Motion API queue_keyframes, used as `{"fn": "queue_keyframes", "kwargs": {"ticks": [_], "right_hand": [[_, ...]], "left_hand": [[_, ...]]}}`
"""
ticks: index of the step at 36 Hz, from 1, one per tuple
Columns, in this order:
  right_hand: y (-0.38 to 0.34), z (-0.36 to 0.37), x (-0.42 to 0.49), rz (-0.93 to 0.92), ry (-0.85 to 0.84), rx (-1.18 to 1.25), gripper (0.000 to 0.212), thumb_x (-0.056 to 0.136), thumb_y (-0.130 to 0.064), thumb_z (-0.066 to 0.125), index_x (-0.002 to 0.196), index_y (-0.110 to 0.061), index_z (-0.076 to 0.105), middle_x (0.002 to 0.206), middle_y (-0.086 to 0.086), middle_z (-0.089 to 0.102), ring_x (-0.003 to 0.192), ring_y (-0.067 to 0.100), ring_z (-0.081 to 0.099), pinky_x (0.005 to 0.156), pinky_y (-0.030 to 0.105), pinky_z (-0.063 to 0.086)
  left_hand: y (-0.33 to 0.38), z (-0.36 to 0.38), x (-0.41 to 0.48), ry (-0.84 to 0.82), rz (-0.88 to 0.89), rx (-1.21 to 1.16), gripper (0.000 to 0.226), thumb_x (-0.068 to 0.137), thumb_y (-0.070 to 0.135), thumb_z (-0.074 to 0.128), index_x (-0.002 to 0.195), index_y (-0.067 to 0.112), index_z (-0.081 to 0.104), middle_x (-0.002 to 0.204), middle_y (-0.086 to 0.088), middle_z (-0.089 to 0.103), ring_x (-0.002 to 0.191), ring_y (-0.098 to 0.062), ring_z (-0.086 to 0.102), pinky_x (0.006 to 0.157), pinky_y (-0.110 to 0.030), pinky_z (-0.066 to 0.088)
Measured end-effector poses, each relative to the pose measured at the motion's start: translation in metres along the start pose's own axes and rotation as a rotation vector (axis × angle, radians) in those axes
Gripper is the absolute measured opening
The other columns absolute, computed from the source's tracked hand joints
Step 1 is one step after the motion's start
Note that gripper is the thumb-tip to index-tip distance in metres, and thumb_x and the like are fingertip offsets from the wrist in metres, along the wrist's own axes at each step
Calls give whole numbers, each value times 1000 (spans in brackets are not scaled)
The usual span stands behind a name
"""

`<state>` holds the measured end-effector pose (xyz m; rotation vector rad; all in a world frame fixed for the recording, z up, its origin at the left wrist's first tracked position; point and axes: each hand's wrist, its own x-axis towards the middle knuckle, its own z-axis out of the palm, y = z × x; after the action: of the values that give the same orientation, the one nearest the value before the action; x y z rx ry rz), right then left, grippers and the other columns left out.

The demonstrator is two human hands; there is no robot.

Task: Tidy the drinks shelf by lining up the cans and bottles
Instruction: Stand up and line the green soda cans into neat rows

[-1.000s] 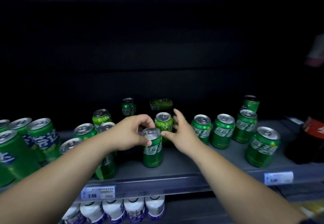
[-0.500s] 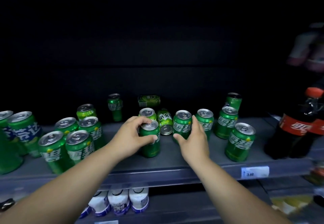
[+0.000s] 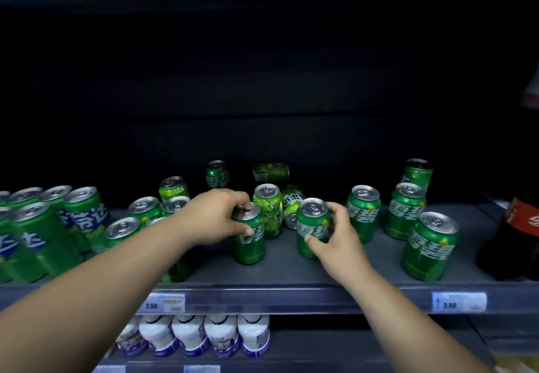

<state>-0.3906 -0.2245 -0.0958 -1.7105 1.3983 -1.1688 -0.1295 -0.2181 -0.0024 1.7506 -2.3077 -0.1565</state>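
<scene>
Several green cans stand scattered on a grey shelf (image 3: 291, 273). My left hand (image 3: 217, 216) grips the top of one upright green can (image 3: 250, 244) near the shelf's middle. Just to the right, my right hand (image 3: 335, 238) holds a second upright green can (image 3: 310, 226) by its side. Behind them stands a lighter green can (image 3: 268, 209), and another light green can (image 3: 291, 206) leans tipped beside it. A further can (image 3: 271, 172) lies on its side at the back.
Green cans with blue labels (image 3: 43, 232) crowd the left end. Three upright green cans (image 3: 428, 247) stand at the right, beside a dark cola bottle (image 3: 516, 241). White bottles (image 3: 189, 334) fill the shelf below. Price tags (image 3: 459, 302) sit on the shelf's front edge.
My right hand has closed round a green can and drawn it forward, away from the row at the right. My left hand still holds its can.
</scene>
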Motion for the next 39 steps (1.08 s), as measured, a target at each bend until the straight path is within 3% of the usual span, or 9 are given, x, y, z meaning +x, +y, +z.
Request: {"fn": "queue_keyframes", "kwargs": {"ticks": [5,7,10,19,30,35,39], "right_hand": [[-13,21,-13,-23,-163,2,70,74,-30,82,127,-46,39,125,-14,60,113,2,58,95,27,50],[-18,36,-20,-13,-223,41,72,65,-45,81,124,-51,41,123,-15,62,114,4,60,98,37,53],[-27,61,-26,-19,-286,70,75,59,-53,79,123,-56,40,123,-17,62,117,4,59,101,39,53],[-46,102,-28,-21,-303,99,72,59,-49,83,118,-60,42,120,-17,63,115,5,61,100,40,53],[-65,128,-40,19,-237,95,70,68,-30,88,115,-58,44,120,-12,63,113,3,62,97,34,56],[-72,141,-44,42,-228,133,70,63,-38,85,119,-53,45,123,-9,62,116,7,62,99,36,55],[-76,152,-46,54,-245,167,71,64,-40,83,123,-54,46,129,-9,60,122,9,60,103,38,53]], "left_hand": [[-24,-15,-4,-53,-44,59,40,65,45,85,94,31,61,87,15,64,83,-10,60,75,-32,52],[-32,-22,-5,-81,-55,91,39,64,41,86,93,31,62,87,14,64,82,-11,60,75,-32,52],[-43,-29,-6,-107,-73,96,39,65,31,87,96,29,65,91,12,66,86,-11,62,78,-33,53],[-66,-37,-6,-144,-43,23,23,78,38,78,96,35,65,93,15,67,88,-7,62,85,-33,53],[-81,-47,-2,-205,91,93,27,80,34,76,106,35,66,99,14,66,93,-9,60,85,-31,51],[-89,-47,-2,-183,151,134,25,84,40,71,108,36,66,99,14,65,89,-9,57,81,-29,49],[-95,-45,-4,-170,152,79,18,96,42,53,108,37,65,93,17,62,91,-8,57,84,-29,44]]}}
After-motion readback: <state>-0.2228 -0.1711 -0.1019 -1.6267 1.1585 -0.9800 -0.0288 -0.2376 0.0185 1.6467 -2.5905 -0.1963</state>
